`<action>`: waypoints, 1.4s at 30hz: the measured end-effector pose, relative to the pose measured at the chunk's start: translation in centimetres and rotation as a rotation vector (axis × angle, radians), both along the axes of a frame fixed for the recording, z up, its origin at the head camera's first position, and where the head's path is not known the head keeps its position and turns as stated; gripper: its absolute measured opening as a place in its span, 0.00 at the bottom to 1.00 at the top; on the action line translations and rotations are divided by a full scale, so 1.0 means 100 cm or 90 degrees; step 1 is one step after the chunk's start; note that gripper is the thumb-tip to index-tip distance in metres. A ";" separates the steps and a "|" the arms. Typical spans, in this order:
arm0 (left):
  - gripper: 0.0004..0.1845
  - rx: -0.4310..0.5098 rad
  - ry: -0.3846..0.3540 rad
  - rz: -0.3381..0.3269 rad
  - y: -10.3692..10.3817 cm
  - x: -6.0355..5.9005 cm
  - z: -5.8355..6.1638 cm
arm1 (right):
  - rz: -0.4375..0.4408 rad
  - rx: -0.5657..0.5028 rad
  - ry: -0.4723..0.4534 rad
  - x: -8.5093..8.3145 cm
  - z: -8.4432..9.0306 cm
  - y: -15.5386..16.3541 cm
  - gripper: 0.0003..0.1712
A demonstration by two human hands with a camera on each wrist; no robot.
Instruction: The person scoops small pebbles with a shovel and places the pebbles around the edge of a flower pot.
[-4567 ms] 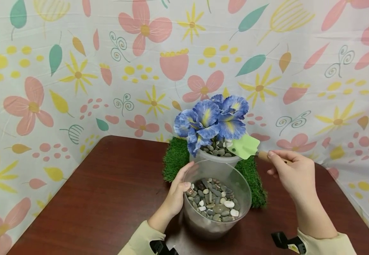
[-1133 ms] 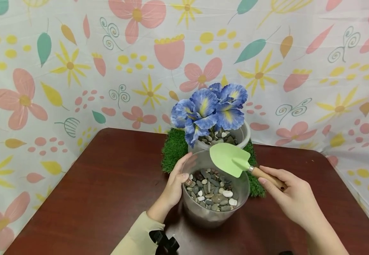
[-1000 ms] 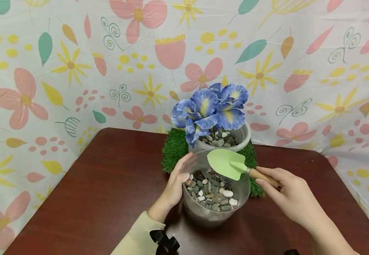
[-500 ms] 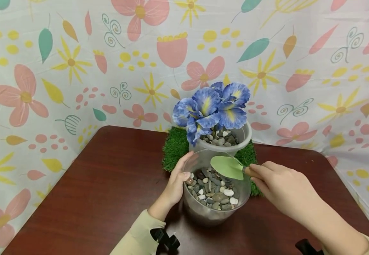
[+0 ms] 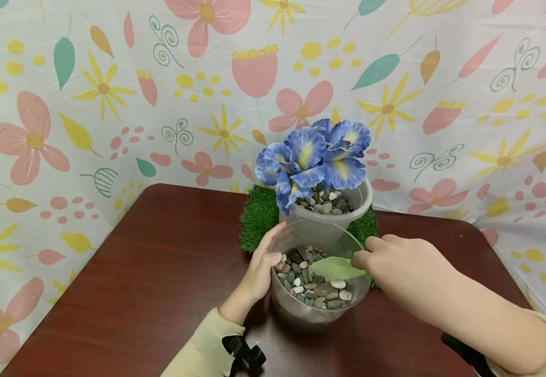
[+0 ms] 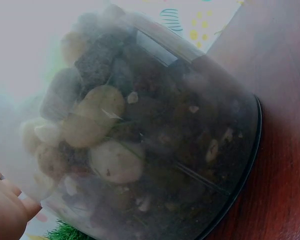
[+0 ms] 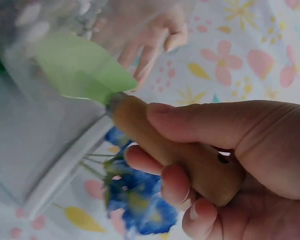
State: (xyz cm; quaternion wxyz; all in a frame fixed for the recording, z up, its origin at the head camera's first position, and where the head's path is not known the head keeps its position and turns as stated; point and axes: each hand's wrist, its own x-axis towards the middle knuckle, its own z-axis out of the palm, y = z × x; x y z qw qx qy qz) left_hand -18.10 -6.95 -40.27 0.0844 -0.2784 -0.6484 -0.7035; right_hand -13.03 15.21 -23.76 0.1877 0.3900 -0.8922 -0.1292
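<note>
My left hand [image 5: 254, 277] holds the left side of a clear plastic tub [image 5: 301, 317], its thumb at the rim. Pebbles [image 5: 322, 290] in grey, brown and white lie in the tub; the left wrist view shows darker material [image 6: 185, 130] under them through the cloudy wall. My right hand [image 5: 410, 277] reaches over the tub's right rim and grips a garden trowel [image 5: 336, 268]. In the right wrist view, thumb and fingers curl round its wooden handle [image 7: 165, 145]. The light green blade is inside the tub, just above or touching the pebbles; I cannot tell which.
Right behind the tub stands a whitish pot [image 5: 366, 201] with blue artificial irises [image 5: 306, 152] and pebbles. Green artificial turf [image 5: 258, 222] lies under and beside it. The dark red-brown table [image 5: 174, 262] extends around, with a floral-patterned curtain [image 5: 160, 152] behind.
Earlier the trowel was tipped over the flower pot behind. It has since come back over the tub and dipped down inside it, my right hand turning over. My left hand keeps its hold.
</note>
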 end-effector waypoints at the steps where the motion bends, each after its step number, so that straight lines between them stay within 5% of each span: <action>1: 0.32 -0.003 0.001 0.001 0.000 0.000 0.000 | 0.001 0.014 0.002 0.000 0.002 -0.003 0.15; 6: 0.32 -0.013 0.005 0.003 -0.002 0.000 0.000 | 0.001 0.057 -0.048 -0.013 0.014 -0.011 0.17; 14: 0.32 -0.011 0.007 -0.006 0.001 0.001 0.000 | -0.003 0.026 -0.421 -0.049 0.033 -0.003 0.25; 19: 0.32 -0.015 0.008 -0.001 0.002 0.001 0.000 | 0.016 0.011 -0.557 -0.075 0.035 0.000 0.19; 28: 0.32 -0.014 0.001 -0.005 0.002 0.001 -0.001 | -0.006 0.035 -0.619 -0.084 0.019 0.000 0.23; 34: 0.32 -0.013 -0.006 -0.008 0.002 0.000 -0.001 | 0.034 -0.017 -0.677 -0.081 0.015 0.018 0.08; 42: 0.32 -0.017 -0.008 0.000 -0.001 0.000 -0.001 | 0.083 -0.057 -0.675 -0.080 0.007 0.018 0.11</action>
